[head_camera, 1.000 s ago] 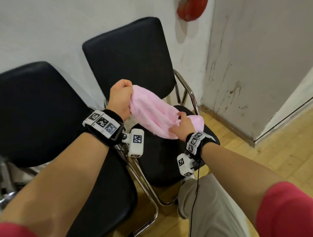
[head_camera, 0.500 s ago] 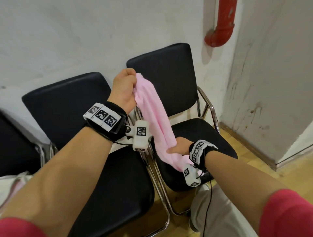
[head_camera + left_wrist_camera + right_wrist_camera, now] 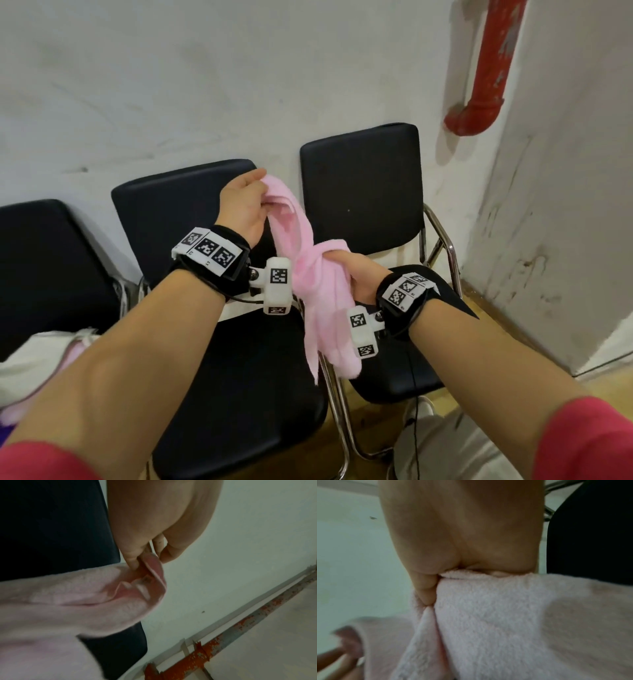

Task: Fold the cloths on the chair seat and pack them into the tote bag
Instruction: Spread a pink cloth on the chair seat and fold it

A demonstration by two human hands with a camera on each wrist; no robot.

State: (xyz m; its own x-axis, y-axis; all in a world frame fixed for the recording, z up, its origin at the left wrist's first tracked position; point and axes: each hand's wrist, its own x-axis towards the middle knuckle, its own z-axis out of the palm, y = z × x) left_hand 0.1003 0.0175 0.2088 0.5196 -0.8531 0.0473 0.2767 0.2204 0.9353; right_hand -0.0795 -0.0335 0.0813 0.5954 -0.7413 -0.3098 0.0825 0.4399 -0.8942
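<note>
Left hand [image 3: 244, 205] pinches fluffy pink terry cloth [image 3: 320, 301] corner; right hand [image 3: 356, 274] clutches bunched middle; likely risk: lopsided fold, dangling tail slipping.

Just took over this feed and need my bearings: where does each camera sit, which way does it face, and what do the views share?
Head: worn on the head, looking forward and down at black chairs against a white wall; shows both forearms, left hand and right hand gripping a pink cloth.
Left wrist: looks along the left hand, whose fingers pinch the cloth's edge; wall and red pipe beyond.
Right wrist: looks along the right hand's palm closed on the cloth.
Shared: the pink cloth appears in all three.
</note>
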